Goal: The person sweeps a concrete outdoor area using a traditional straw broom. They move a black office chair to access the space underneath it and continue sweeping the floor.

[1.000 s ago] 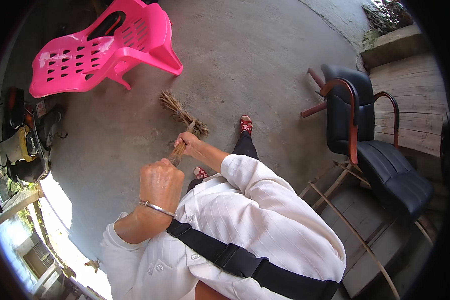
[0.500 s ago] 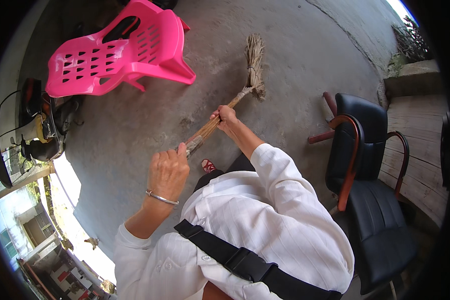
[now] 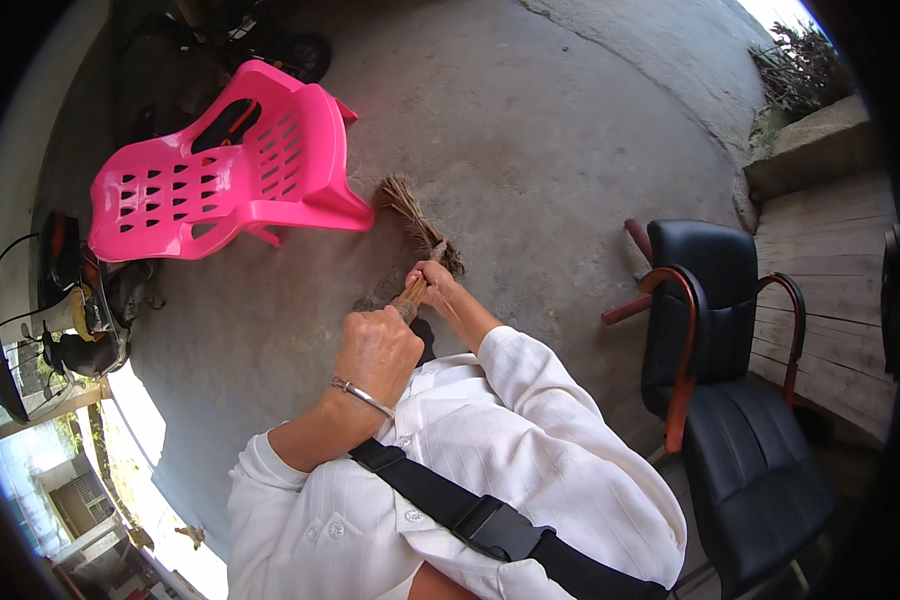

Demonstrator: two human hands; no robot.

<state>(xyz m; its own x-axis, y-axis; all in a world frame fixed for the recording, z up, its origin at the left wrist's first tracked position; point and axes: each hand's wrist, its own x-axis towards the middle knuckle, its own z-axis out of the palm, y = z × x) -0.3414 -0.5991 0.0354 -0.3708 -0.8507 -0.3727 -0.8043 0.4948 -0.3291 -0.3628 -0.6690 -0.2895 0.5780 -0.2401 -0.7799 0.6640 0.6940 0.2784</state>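
Observation:
Both my hands grip the wooden handle of a straw broom (image 3: 422, 232). Its bound bristle head lies on the grey concrete floor, pointing away and a little left, just right of a pink plastic chair. My left hand (image 3: 378, 345), with a bracelet at the wrist, is closed around the top end of the handle near my waist. Farther down, close to the bristles, my right hand (image 3: 431, 281) wraps the handle. Most of the handle is hidden by my hands.
The pink chair (image 3: 220, 185) stands at upper left, a motorbike (image 3: 90, 310) at the left edge. On the right is a black padded armchair (image 3: 715, 310), beside wooden boards (image 3: 820, 280) and a concrete ledge (image 3: 810, 150). Brushwood (image 3: 800, 70) is piled at upper right.
The broom head has swept left and closer to me, toward the pink chair. My left hand has shifted right, and my right hand has come slightly left and nearer. My view has tilted.

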